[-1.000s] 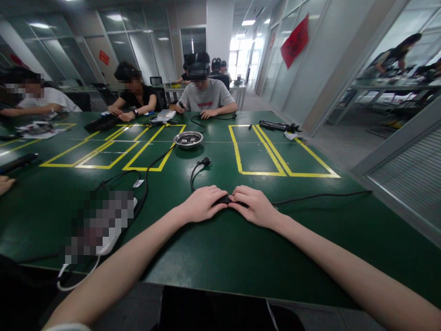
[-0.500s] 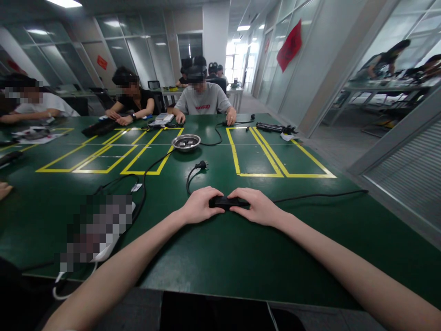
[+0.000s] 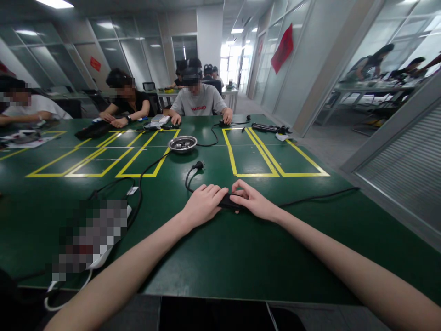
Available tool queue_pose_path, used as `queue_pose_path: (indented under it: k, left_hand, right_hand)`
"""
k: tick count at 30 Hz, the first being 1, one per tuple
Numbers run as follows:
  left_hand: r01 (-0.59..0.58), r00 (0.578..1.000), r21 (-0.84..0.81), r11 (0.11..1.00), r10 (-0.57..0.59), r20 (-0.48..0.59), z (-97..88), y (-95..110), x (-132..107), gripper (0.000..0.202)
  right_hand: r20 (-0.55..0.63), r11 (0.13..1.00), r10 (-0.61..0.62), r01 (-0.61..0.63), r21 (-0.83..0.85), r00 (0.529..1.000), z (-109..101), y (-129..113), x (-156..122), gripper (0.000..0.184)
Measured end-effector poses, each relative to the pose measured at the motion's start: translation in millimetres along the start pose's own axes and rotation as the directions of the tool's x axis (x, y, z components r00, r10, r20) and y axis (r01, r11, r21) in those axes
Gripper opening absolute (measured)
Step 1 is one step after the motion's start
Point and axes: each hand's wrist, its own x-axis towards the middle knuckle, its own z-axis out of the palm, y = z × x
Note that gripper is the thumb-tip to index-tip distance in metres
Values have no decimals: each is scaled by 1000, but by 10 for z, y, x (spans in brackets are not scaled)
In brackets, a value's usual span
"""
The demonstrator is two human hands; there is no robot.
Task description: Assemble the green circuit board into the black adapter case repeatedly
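A small black power adapter [image 3: 228,201] lies on the green table [image 3: 241,257] between my two hands. My left hand [image 3: 204,203] rests over its left end, fingers curled onto it. My right hand [image 3: 253,202] pinches its right end with thumb and fingers. A black cable [image 3: 317,197] runs from the adapter to the right across the table. Another black cable loops from the left side up to a plug [image 3: 197,166] lying just beyond my hands.
A metal bowl [image 3: 182,144] with small parts sits past the plug. Yellow tape rectangles [image 3: 257,158] mark the table. A white power strip [image 3: 99,255] with cables lies at the near left. Several people sit at the far side. A black tool [image 3: 267,127] lies far right.
The view shifted slightly. My right hand's fingers have lifted and spread a little on the adapter's right end. My left hand stays on the left end. The person opposite moved a hand rightward.
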Motion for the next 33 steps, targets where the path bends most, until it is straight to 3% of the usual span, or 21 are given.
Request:
queue_pose_path:
  k: [3,5,7,9,11,18,27,30,33]
  left_hand:
    - [-23,997,16,1000,22,68,-14,-6,0,39]
    - [-1,996,7,1000,0,93,-14,-15,-7,38]
    - [30,994,-10,1000,-28,108,-8,-25,-13,36]
    - [33,992,-38,999,-28,124,0,-34,-17,34]
    - [22,992,-69,997,-13,129,4,-43,-23,33]
    - [-47,993,-86,995,56,106,9,-34,-53,36]
    - [1,998,-230,973,13,60,59,-17,-87,34]
    - [23,999,-241,970,-32,-35,44,-31,-100,49]
    - [10,979,-211,977,-53,-198,19,-44,-120,66]
  right_hand:
    - [6,967,-37,37,-253,999,-8,-34,-35,30]
    - [-7,839,-173,144,-525,985,-13,-68,-66,26]
    - [69,667,-290,254,-701,954,-26,-96,-89,32]
    - [171,565,-312,328,-757,934,-42,-111,-101,36]
    - [221,545,-285,348,-763,932,-53,-119,-105,29]
    - [204,716,-213,295,-633,955,-54,-153,-91,23]
    - [220,751,-231,317,-579,948,-54,-116,-81,27]
    - [137,835,-227,265,-483,964,-79,-56,-52,25]
    - [-69,935,-198,168,-313,978,-206,38,29,35]
